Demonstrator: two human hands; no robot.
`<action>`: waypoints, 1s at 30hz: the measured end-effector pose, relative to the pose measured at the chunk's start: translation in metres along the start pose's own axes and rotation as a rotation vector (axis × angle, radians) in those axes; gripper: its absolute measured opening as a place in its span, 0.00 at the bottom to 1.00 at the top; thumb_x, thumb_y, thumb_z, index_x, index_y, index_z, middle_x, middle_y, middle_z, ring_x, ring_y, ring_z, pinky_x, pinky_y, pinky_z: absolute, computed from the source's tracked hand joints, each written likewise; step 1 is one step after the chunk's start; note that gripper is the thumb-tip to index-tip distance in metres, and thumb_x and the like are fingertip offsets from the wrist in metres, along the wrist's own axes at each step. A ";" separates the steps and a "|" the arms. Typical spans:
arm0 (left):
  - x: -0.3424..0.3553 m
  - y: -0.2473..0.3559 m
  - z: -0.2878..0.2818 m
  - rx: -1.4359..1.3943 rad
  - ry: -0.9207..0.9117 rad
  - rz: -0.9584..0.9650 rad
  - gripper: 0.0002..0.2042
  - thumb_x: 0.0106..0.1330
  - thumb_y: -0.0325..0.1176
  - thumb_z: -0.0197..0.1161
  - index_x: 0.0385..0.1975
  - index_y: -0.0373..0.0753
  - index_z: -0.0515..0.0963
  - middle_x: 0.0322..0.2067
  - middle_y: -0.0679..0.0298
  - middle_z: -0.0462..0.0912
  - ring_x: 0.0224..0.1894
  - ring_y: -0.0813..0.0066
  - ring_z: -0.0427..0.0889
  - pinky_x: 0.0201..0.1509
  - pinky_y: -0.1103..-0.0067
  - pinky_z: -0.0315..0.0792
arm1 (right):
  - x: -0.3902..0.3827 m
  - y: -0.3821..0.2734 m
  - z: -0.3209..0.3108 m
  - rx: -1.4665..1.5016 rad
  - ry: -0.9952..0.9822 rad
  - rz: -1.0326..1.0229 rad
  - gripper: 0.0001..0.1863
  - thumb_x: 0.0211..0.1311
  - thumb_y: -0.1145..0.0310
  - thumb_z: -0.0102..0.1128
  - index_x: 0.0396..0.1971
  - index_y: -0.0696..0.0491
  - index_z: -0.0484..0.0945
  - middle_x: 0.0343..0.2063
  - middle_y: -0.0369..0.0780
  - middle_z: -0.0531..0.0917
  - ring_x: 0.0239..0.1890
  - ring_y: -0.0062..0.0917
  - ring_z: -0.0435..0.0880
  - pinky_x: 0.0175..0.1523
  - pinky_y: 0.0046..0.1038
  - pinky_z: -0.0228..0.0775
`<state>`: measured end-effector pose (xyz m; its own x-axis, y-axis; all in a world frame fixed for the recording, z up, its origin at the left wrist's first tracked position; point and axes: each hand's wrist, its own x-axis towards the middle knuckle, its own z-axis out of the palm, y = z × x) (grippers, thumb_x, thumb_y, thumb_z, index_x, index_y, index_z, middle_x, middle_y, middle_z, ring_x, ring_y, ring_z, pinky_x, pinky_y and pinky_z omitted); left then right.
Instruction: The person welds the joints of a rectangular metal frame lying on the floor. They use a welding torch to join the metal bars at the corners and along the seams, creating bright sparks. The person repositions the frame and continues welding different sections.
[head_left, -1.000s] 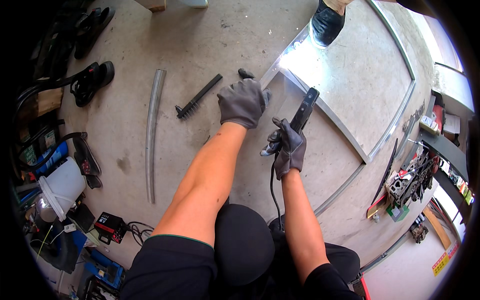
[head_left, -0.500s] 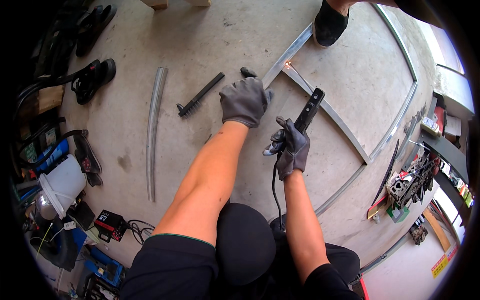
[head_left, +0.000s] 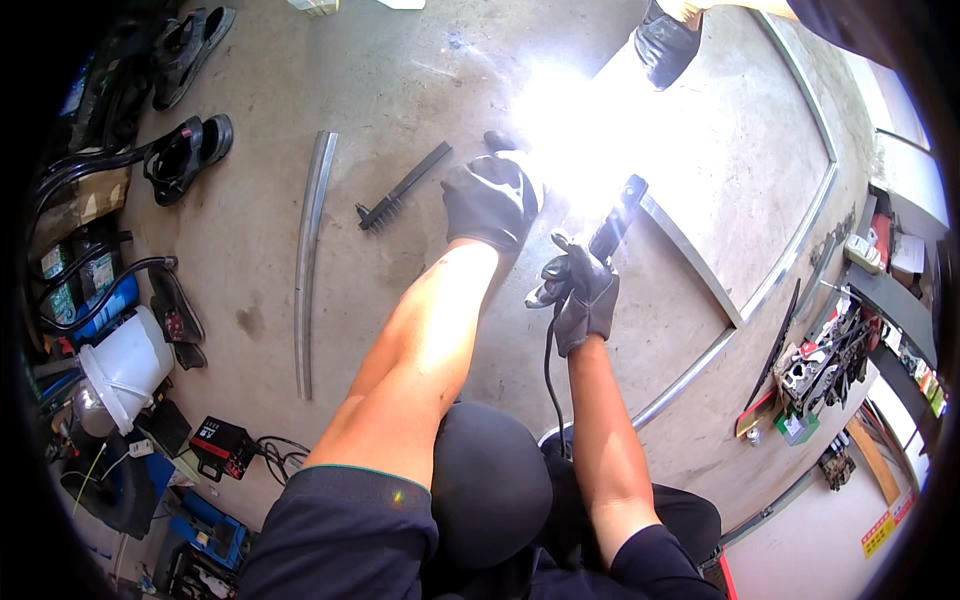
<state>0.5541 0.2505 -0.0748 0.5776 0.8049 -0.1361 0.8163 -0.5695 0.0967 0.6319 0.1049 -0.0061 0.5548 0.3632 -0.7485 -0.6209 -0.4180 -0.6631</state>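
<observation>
In a grey work glove, my right hand (head_left: 582,300) is closed round a black electrode holder (head_left: 620,215), whose cable drops toward my knees. A blinding white welding arc (head_left: 575,125) burns ahead of it, and the glare hides the electrode and the joint. My left hand (head_left: 492,205), also gloved, is closed at the near end of a metal bar of the frame, left of the arc; its grip there is partly washed out. The frame's crosspiece (head_left: 695,260) runs down right from the glare to a long outer rail (head_left: 790,265).
A wire brush (head_left: 405,188) and a loose metal tube (head_left: 312,260) lie left of my hands. Another person's dark shoe (head_left: 668,50) rests by the frame's far end. A red-black welding machine (head_left: 222,447) and a white bucket (head_left: 128,365) stand left; tools and parts (head_left: 825,360) lie right.
The small orange sparks at the joint have become a large white arc that floods the area and lights my arms. Both hands stay nearly in place.
</observation>
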 end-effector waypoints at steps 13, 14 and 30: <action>0.000 0.000 0.009 -0.072 -0.035 -0.030 0.23 0.76 0.63 0.63 0.45 0.47 0.83 0.38 0.62 0.86 0.38 0.56 0.91 0.41 0.50 0.76 | 0.000 -0.009 -0.003 0.071 -0.028 0.098 0.29 0.81 0.52 0.68 0.60 0.66 0.85 0.23 0.39 0.80 0.18 0.26 0.78 0.23 0.34 0.79; 0.000 0.000 0.010 -0.077 -0.035 -0.030 0.23 0.76 0.63 0.63 0.44 0.47 0.83 0.38 0.62 0.86 0.38 0.56 0.91 0.41 0.50 0.76 | 0.000 -0.008 -0.003 0.096 -0.031 0.100 0.25 0.79 0.54 0.69 0.57 0.64 0.87 0.23 0.39 0.81 0.17 0.26 0.79 0.22 0.35 0.79; -0.004 -0.001 0.011 -0.007 0.077 -0.012 0.28 0.79 0.61 0.60 0.51 0.37 0.83 0.36 0.57 0.86 0.39 0.52 0.92 0.43 0.53 0.82 | 0.000 0.002 -0.005 0.095 -0.051 0.047 0.25 0.80 0.53 0.69 0.56 0.64 0.88 0.23 0.40 0.82 0.17 0.26 0.79 0.22 0.34 0.79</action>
<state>0.5510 0.2457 -0.0852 0.5658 0.8223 -0.0606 0.8230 -0.5587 0.1025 0.6334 0.0999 -0.0071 0.4965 0.3875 -0.7767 -0.6970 -0.3554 -0.6228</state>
